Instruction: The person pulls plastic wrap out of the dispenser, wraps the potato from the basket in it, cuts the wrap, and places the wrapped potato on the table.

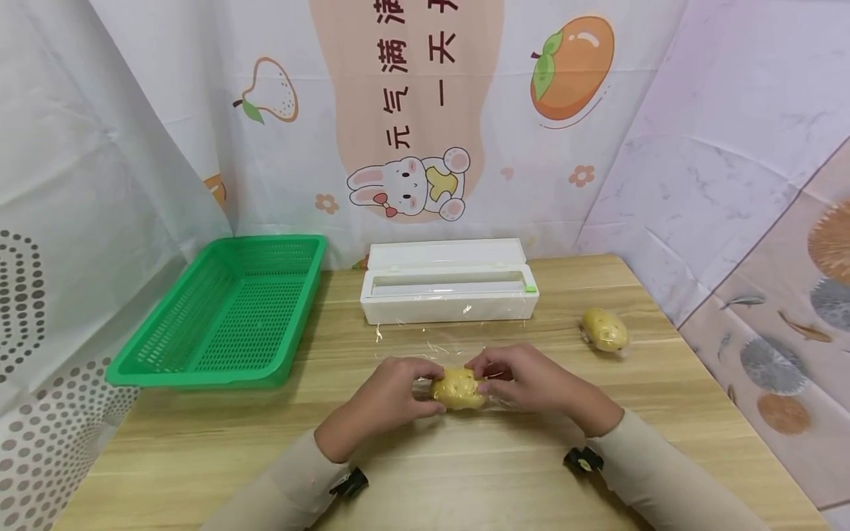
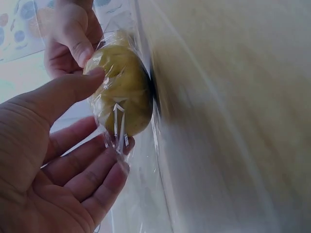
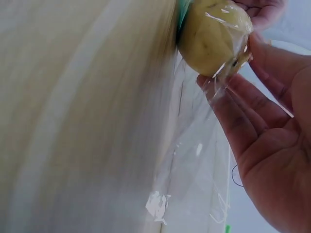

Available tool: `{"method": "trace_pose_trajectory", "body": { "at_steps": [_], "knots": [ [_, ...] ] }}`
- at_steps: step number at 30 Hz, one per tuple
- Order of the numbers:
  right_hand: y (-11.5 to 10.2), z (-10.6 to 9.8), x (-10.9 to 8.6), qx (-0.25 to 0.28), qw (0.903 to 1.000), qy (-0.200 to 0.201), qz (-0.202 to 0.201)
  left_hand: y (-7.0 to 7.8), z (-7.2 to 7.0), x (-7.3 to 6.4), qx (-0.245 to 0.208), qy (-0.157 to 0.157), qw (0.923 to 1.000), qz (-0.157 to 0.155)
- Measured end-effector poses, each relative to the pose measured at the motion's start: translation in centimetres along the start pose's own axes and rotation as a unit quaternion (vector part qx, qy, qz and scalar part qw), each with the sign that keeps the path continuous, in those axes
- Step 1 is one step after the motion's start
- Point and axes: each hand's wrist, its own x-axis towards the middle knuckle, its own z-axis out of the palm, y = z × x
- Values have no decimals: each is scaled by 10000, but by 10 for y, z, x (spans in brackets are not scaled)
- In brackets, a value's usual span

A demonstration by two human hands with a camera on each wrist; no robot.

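A yellow potato (image 1: 458,389) lies at the middle of the table with clear cling film (image 3: 187,145) partly around it. At its left end, my left hand (image 1: 397,394) holds it, the thumb (image 2: 90,82) on the potato and the fingertips at the film below. My right hand (image 1: 531,380) grips the other end, fingers and thumb on the film-covered surface. Loose film spreads from the potato toward the white cling film box (image 1: 451,310), whose lid stands open behind it.
A second potato (image 1: 604,330), shiny with film, lies at the right of the wooden table (image 1: 465,472). To the left stands a green plastic basket (image 1: 292,346). Printed cloth (image 1: 265,184) hangs behind the table and along both sides.
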Motion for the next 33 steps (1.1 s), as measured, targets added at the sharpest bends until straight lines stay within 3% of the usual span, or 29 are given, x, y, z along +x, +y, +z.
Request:
{"method": "trace_pose_trajectory", "body": {
  "at_steps": [8,16,22,27,30,33],
  "knots": [
    [2,-2,6,252,9993,70,265,-4,1,5,-15,-31,9999,-121],
    [2,-4,8,635,9960,-292,561,-12,0,11,-412,-100,9990,-109],
    [-4,-4,9,-441,9982,-141,381,-17,-4,19,-307,-269,9991,-72],
    [-8,-4,12,-1432,9891,195,282,-18,-9,23,-490,-505,9972,-258],
    [-9,-5,14,-1639,9857,275,272,-21,-11,26,-517,-620,9964,-278],
    [-7,-8,16,-1520,9876,261,290,-23,-12,28,-556,-697,9956,-282]
  ]
}}
